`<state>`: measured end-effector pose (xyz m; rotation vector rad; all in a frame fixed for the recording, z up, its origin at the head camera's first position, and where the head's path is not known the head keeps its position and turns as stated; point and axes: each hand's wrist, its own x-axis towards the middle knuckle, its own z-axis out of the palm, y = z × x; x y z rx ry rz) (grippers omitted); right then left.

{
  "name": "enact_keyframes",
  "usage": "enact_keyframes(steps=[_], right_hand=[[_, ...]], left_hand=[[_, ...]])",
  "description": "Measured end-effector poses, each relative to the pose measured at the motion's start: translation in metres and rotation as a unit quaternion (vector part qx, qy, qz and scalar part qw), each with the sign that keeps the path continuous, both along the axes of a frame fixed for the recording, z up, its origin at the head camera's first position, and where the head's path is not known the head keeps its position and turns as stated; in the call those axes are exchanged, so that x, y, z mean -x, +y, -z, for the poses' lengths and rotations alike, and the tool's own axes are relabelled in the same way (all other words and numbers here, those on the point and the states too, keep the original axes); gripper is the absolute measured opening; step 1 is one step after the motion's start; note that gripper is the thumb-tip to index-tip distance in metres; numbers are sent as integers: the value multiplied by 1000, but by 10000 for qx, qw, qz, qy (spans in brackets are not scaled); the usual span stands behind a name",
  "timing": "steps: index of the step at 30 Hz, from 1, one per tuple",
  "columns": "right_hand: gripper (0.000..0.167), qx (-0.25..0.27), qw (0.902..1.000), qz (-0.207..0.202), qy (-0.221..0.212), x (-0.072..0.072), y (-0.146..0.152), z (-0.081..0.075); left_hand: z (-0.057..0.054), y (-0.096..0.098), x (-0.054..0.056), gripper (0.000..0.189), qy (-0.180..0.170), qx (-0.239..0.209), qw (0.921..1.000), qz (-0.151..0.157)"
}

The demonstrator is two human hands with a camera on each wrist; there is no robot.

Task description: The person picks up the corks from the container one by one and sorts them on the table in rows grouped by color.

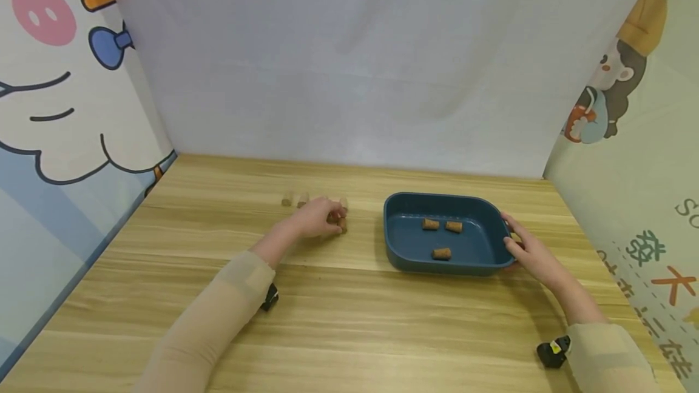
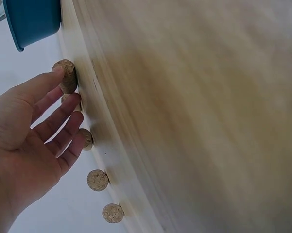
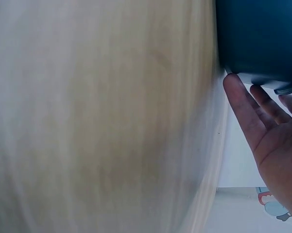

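My left hand [image 1: 317, 217] reaches over the table and pinches a cork [image 2: 68, 80] between thumb and fingers. That cork stands at or just above the wood; I cannot tell which. More corks stand in a row beyond the hand, one cork [image 1: 286, 199] at the left end and another cork [image 1: 343, 202] behind my fingertips. Part of the row is hidden by the hand. My right hand [image 1: 537, 256] holds the right end of a blue rectangular dish [image 1: 437, 267], thumb at its rim and fingers against the end. Inside the dish lie three corks, one cork [image 1: 441, 253] nearest me.
The light wooden table [image 1: 349, 332] ends at a pale curtain [image 1: 349, 77] behind. Printed cloths hang at the left and right. A small black wrist camera [image 1: 553, 353] sits at my right sleeve, another wrist camera [image 1: 270, 297] at my left.
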<state>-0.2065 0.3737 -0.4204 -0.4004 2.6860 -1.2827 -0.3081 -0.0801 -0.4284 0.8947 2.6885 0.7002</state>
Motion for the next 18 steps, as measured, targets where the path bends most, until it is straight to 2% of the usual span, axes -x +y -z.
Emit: enact_keyframes(steps=[10, 18], right_hand=[[59, -94, 9999, 3, 103, 1, 1, 3], [59, -111, 9999, 46, 106, 0, 0, 2]], left_hand=[[3, -4, 2, 39, -50, -130, 9999, 38], [-4, -7, -3, 40, -206, -225, 9995, -23]])
